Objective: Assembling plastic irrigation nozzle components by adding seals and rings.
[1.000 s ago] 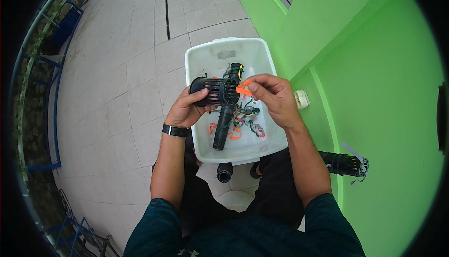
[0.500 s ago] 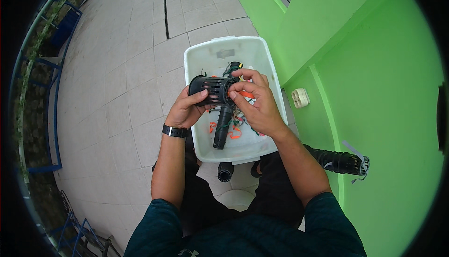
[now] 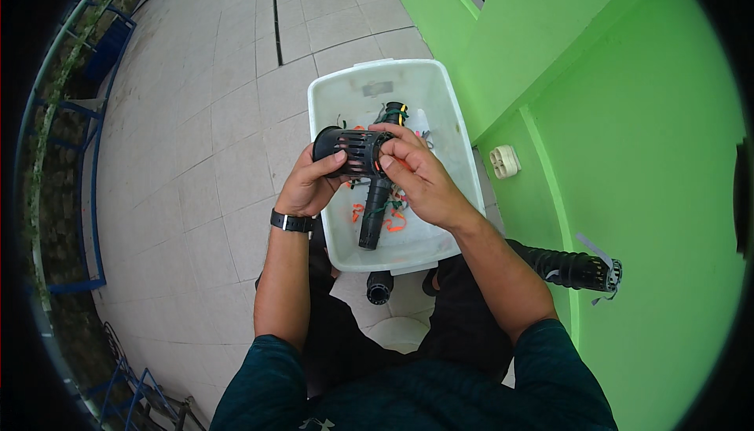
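Nearest, a black tube lies below the white bin. Over the bin, the left hand grips the slotted black housing; the right hand, which pinched an orange piece a second ago, now clasps the housing's right end, covering the piece.
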The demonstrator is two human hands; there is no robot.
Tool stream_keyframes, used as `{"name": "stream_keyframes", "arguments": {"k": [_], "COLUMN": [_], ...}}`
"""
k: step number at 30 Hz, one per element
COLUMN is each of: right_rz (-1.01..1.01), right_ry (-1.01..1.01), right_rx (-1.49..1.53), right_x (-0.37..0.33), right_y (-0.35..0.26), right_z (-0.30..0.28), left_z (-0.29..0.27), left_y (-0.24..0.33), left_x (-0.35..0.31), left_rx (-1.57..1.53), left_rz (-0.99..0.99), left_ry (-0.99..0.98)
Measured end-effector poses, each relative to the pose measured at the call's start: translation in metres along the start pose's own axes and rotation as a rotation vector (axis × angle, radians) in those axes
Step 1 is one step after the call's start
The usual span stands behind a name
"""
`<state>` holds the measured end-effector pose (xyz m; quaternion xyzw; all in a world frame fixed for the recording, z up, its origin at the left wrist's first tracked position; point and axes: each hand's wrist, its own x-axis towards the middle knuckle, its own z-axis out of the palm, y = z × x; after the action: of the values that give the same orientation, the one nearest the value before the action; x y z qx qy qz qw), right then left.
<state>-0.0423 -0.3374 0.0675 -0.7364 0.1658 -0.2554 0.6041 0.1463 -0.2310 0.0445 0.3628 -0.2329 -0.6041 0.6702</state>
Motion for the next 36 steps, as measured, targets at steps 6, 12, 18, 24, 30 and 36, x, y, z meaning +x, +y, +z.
{"name": "stream_keyframes", "arguments": {"k": [6, 12, 18, 24, 30, 36], "right_rz": [0.173, -0.022, -0.171, -0.181, -0.082, -0.118], "right_ry": [-0.029, 0.196, 0.377, 0.426, 0.458, 0.599], "right_rx": [0.373, 0.114, -0.512, -0.749, -0.73, -0.824], "right_x": [-0.003, -0.003, 0.0, -0.004, -0.012, -0.031], "right_y": [-0.013, -0.001, 0.004, 0.006, -0.001, -0.018], "right_z": [0.004, 0.008, 0.01, 0.017, 0.01, -0.023], "left_z": [-0.004, 0.009, 0.031, 0.037, 0.03, 0.002], "left_y": [-0.002, -0.021, -0.034, -0.038, -0.032, -0.017], "left_x": [0.002, 0.017, 0.011, 0.018, 0.003, -0.009], "left_rx": [0.015, 0.484, 0.896, 1.078, 0.796, 0.646], "left_rz": [0.037, 0.288, 0.537, 0.749, 0.686, 0.654], "left_ry": [0.007, 0.355, 0.324, 0.358, 0.457, 0.434]}}
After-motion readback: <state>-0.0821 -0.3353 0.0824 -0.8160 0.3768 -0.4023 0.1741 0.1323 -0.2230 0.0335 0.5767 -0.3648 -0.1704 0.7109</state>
